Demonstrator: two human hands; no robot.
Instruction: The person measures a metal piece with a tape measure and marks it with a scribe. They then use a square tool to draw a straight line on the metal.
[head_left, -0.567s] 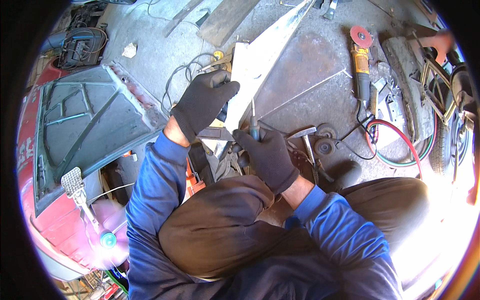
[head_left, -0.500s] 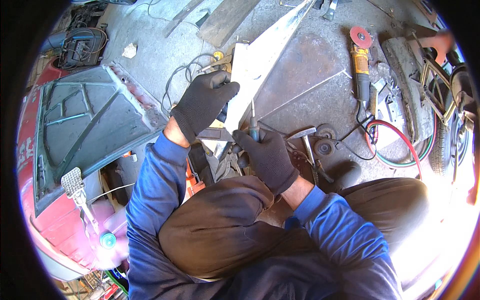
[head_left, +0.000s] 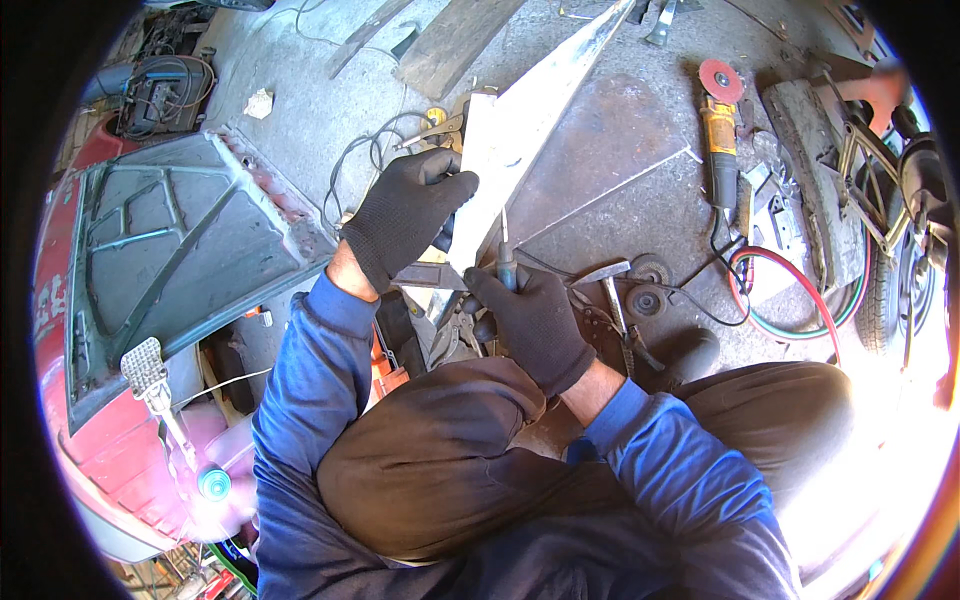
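Observation:
My left hand (head_left: pixel 412 205), in a black knit glove, pinches the near left edge of a long, bright sheet-metal piece (head_left: pixel 525 115) that tapers to a point at the far end. My right hand (head_left: pixel 540 325), gloved the same way, is closed round the grey-blue handle of a screwdriver (head_left: pixel 507 262). Its thin shaft points away from me, alongside the right edge of the sheet metal near its close end. Glare washes out much of the metal's surface. Whether the tip touches the metal I cannot tell.
A brown steel plate (head_left: pixel 610 150) lies beyond the metal piece. To the right are a yellow angle grinder (head_left: pixel 720 140), a red hose (head_left: pixel 815 295) and a hammer (head_left: pixel 614 295). A grey car panel (head_left: pixel 190 240) rests on the left; a plank (head_left: pixel 455 45) lies at the back.
My right hand and the screwdriver have shifted very slightly toward me. My left hand keeps its grip on the sheet metal in nearly the same place.

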